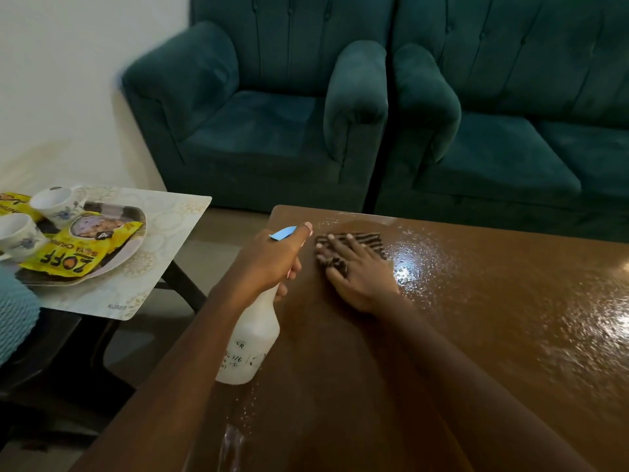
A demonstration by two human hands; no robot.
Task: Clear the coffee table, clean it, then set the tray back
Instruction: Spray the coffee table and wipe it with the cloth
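A pale wall stands behind two dark green sofas (374,107), the right one cut off by the picture's edge. In front of them the brown coffee table (476,335) fills the lower right; its right and near sides run out of view, so only the far edge and the far left corner show. Its top is wet and glossy, speckled with droplets near the far edge and bare of anything but the cloth and the hands. A strip of open floor lies between it and a small side table (163,253) at the left, itself partly cut off. There the tray (129,253) sits, holding two white cups (54,202) and a yellow snack packet (81,253) whose print is only partly readable.

The left hand (269,260) is closed round the neck of a white spray bottle (250,338), forefinger laid along its blue nozzle; the handwritten label is too blurred to read. The right hand (357,270) lies flat with fingers spread, pressing a dark striped cloth (350,247) onto the tabletop near the far left corner.
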